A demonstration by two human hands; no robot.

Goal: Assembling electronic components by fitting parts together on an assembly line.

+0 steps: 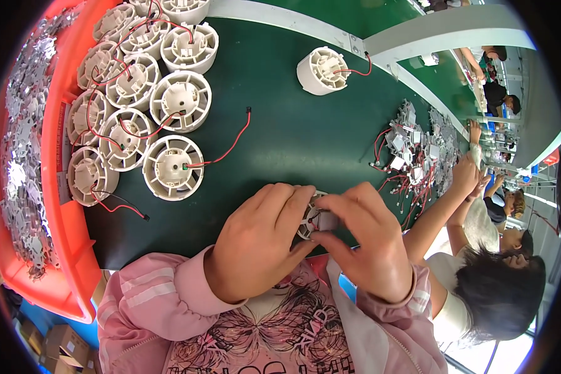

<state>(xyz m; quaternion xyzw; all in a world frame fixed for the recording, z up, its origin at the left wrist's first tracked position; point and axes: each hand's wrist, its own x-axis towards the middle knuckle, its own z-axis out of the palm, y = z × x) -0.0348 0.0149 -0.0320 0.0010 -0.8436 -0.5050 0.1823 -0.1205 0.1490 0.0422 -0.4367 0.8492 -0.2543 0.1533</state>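
Close to my body, my left hand [252,243] curls round a white round fan housing [305,229], most of it hidden by fingers. From the other side my right hand [371,246] grips the same piece between thumb and fingers. A spoked part of it and a bit of dark wire show in the gap between my hands. Beyond my left hand stands a similar white housing [168,177], open face up, with a red-and-black lead trailing right over the green tabletop [255,146].
Several white housings [128,81] with leads crowd the left, beside a red bin [75,268] of silvery metal pieces [28,156]. One housing [321,70] stands alone at the back. A pile of wired small parts [408,153] lies right, near a co-worker's arms [445,202]. A metal frame [442,40] crosses behind.
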